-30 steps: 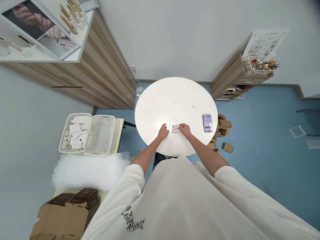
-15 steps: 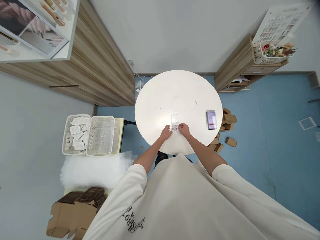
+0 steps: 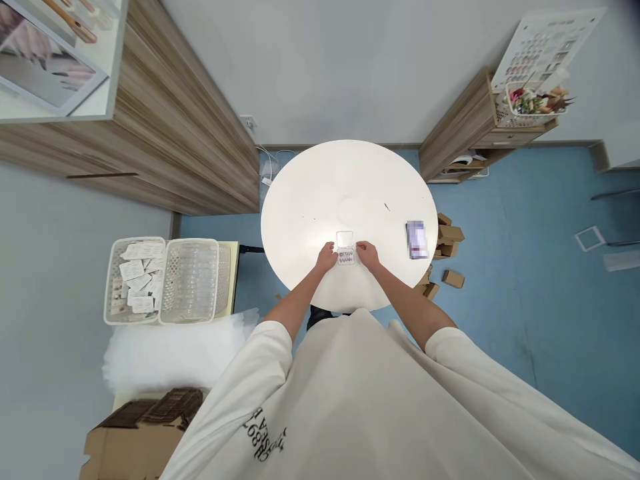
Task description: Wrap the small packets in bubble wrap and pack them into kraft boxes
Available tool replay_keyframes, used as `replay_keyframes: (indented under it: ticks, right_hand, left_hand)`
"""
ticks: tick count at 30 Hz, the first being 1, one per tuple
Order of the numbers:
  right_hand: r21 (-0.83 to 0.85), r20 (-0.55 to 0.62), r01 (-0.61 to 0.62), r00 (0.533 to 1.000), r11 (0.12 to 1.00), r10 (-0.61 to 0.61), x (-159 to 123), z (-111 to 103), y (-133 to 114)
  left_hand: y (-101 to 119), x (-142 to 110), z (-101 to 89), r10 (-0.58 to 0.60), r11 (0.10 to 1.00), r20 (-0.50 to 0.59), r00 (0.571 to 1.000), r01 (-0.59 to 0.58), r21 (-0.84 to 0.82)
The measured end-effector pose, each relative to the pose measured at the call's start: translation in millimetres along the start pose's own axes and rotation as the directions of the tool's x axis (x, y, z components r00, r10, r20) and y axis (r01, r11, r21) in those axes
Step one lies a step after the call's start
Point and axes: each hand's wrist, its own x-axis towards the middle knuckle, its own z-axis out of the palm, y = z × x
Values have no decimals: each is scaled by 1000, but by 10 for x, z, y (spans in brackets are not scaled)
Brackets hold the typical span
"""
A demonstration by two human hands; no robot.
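A small clear plastic case (image 3: 345, 239) lies on the round white table (image 3: 345, 180) with its lid folded back. Rows of small dark and pinkish pieces (image 3: 346, 257) sit in its near half; they look like press-on nails. Close against the case's left edge is my left hand (image 3: 327, 257), its thumb and fingers apart. My right hand (image 3: 368, 255) is just right of the case, not over it, fingertips drawn together in a pinch. Anything between those fingertips is too small to make out.
A purple packet (image 3: 417, 240) lies on the table's right side. To the left stand white baskets, one with cards (image 3: 143, 267), one with clear cases (image 3: 193, 280). Small brown boxes (image 3: 453, 235) lie on the floor at right. Wooden cabinets (image 3: 200, 120) flank the table.
My right hand has drawn back from over the case to its right side. My left hand remains at the left edge. The whole view has shifted slightly.
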Motion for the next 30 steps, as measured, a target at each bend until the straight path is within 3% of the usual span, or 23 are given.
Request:
replay_keyframes:
  ticks: [6, 11, 19, 24, 30]
  right_hand:
    - [195, 50, -26, 999, 980, 17, 173, 21, -68]
    - [255, 117, -85, 992, 963, 56, 189, 17, -65]
    - [257, 120, -81, 991, 963, 52, 91, -54, -223]
    - [294, 116, -57, 993, 954, 23, -4, -76, -362]
    - [284, 116, -1, 993, 959, -34, -112, -115, -342]
  left_hand:
    - [129, 284, 53, -3, 995, -32, 999, 0, -102]
    - [112, 358, 104, -20, 985, 0, 1000, 20, -171]
    - [285, 235, -29, -24, 992, 1, 1000, 24, -128]
    - [409, 146, -83, 62, 989, -11, 998, -63, -135]
    - [332, 14, -96, 150, 976, -14, 989, -150, -156]
